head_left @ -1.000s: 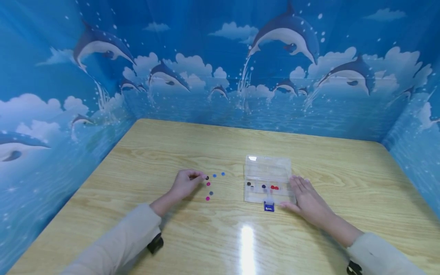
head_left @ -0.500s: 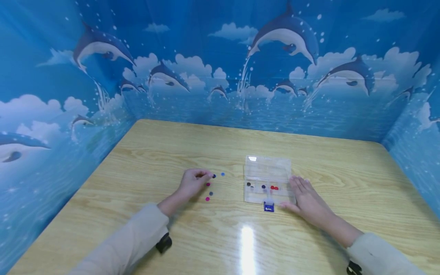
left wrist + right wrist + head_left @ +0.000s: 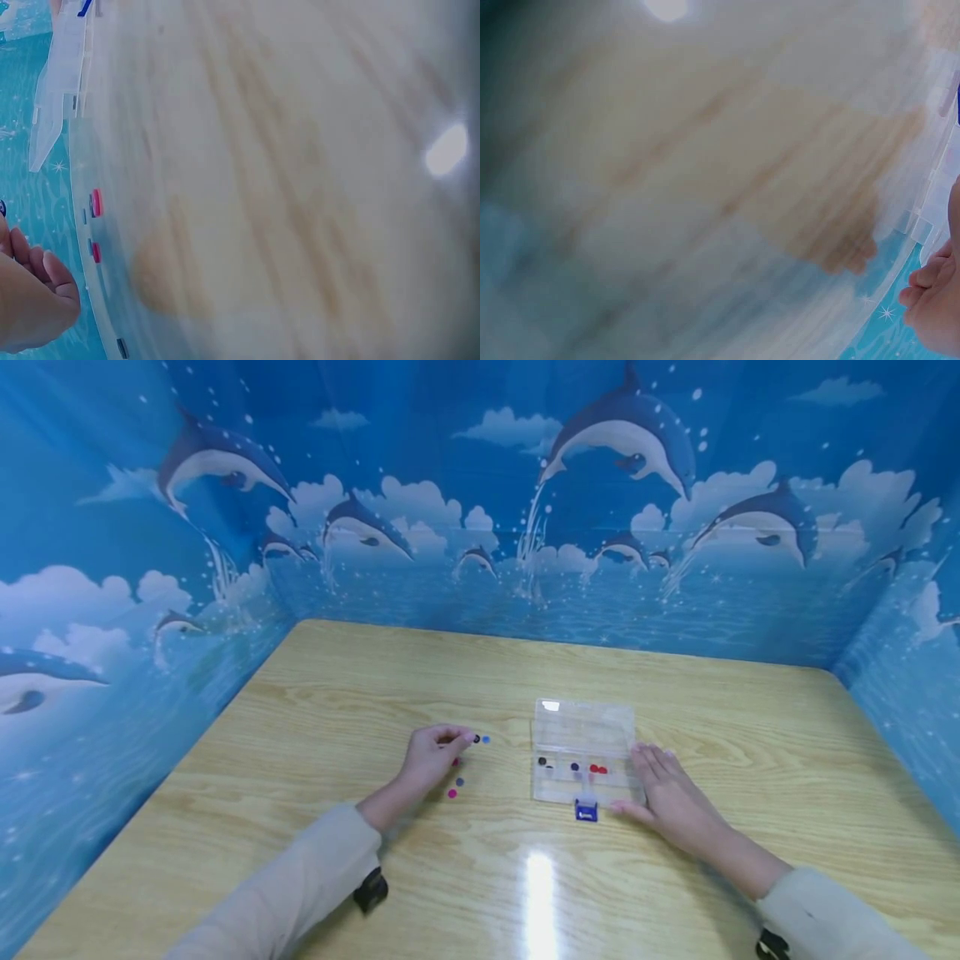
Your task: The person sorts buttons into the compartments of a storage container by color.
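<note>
My left hand (image 3: pixel 431 764) pinches a small dark button (image 3: pixel 476 739) between thumb and fingertips, low over the table; in the left wrist view the same dark button (image 3: pixel 2 208) shows at the frame edge. Just right of it lies a blue button (image 3: pixel 486 739). Nearer me are a grey-blue button (image 3: pixel 460 782) and a magenta button (image 3: pixel 452 793); another magenta button (image 3: pixel 455 762) is partly hidden by the hand. My right hand (image 3: pixel 671 797), fingers extended, rests against the right side of a clear plastic box (image 3: pixel 555 789) with its lid raised.
Inside the box sit dark buttons (image 3: pixel 574 767) and red buttons (image 3: pixel 597 769) in separate compartments. A blue latch (image 3: pixel 587 811) sticks out from its front edge. The wooden table (image 3: pixel 420 893) ends at a dolphin-printed curtain (image 3: pixel 480 577) behind and at the sides.
My left hand has moved right with the dark button, passing the nearer of two blue buttons, which is now out of sight. The right hand and the box stay put.
</note>
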Demonstrator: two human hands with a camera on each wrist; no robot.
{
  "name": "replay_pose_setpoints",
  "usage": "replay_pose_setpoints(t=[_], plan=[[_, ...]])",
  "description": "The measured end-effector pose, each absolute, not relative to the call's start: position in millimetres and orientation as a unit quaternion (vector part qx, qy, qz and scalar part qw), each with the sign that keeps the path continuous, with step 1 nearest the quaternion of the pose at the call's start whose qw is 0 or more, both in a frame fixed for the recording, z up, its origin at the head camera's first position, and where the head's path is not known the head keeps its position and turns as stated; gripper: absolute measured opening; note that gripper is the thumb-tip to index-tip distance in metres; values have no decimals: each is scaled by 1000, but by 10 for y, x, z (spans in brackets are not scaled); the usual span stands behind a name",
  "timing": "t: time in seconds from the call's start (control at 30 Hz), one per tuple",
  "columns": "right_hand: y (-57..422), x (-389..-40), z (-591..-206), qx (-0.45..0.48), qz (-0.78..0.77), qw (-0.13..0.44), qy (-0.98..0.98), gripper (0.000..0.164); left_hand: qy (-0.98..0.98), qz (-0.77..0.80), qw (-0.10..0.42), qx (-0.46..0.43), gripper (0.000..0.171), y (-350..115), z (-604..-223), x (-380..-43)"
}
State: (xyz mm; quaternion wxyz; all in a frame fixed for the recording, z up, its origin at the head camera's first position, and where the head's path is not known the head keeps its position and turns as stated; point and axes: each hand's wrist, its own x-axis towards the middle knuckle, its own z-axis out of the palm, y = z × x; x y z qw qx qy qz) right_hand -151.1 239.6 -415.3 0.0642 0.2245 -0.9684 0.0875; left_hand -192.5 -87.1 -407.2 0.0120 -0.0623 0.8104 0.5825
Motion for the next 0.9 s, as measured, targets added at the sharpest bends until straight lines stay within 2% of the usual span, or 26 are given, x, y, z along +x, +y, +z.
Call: replay_pose_setpoints(t=[0.23,0.57,0.9], plan=[[2399,-1516,-4162,230,91,73,-966,87,806,588,5,-69,18,-803,-4045,-1922],[2396,-1520,-4171,220,99,43,-970,90,805,591,-2,-58,19,-646,-4028,-1925],[2398,-1517,-4169,227,96,59,-967,89,801,597,1,-39,19,-462,-3999,-1913]])
